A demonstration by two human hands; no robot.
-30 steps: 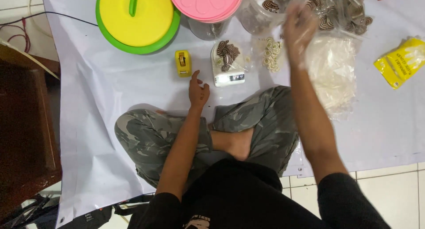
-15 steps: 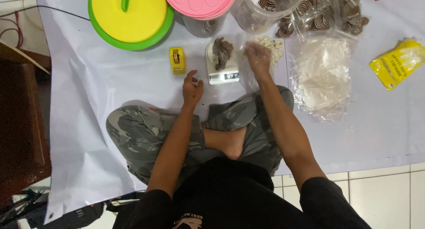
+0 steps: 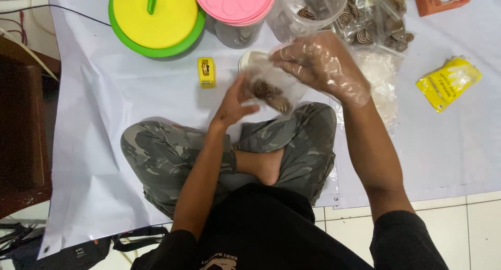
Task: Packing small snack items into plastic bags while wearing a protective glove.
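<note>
Knees in camouflage trousers point(image 3: 177, 155) fold cross-legged at the near edge of a white sheet point(image 3: 115, 108), and just above them both hands meet on a small clear bag point(image 3: 269, 90) holding brown-and-cream swirl cookies. Left hand point(image 3: 235, 103), bare, pinches the bag's near side between thumb and fingers, closed on the film. Right hand point(image 3: 321, 64), inside a loose transparent glove, grips the bag's upper edge from the far side, fingers curled tight on the plastic. The bag hangs in the air between them, over the near rim of a white kitchen scale point(image 3: 250, 58) (mostly hidden behind it).

To handle this well, I judge the bag should stay mouth-up with the cookies settled low, so none slip out or crack; the bare hand should keep to the outside film only, leaving the gloved one to touch food. A light pinch is enough, since hard squeezing would likely crush the thin biscuits.

Just left of the scale sits a small yellow tape dispenser point(image 3: 206, 72). To the right lies a heap of empty clear bags point(image 3: 383, 82), and well beyond it a yellow packet point(image 3: 446, 82). Farthest off stand a yellow-and-green lid point(image 3: 156, 19), a pink-lidded jar point(image 3: 235, 6) and a clear tub of cookies point(image 3: 308, 9).
</note>
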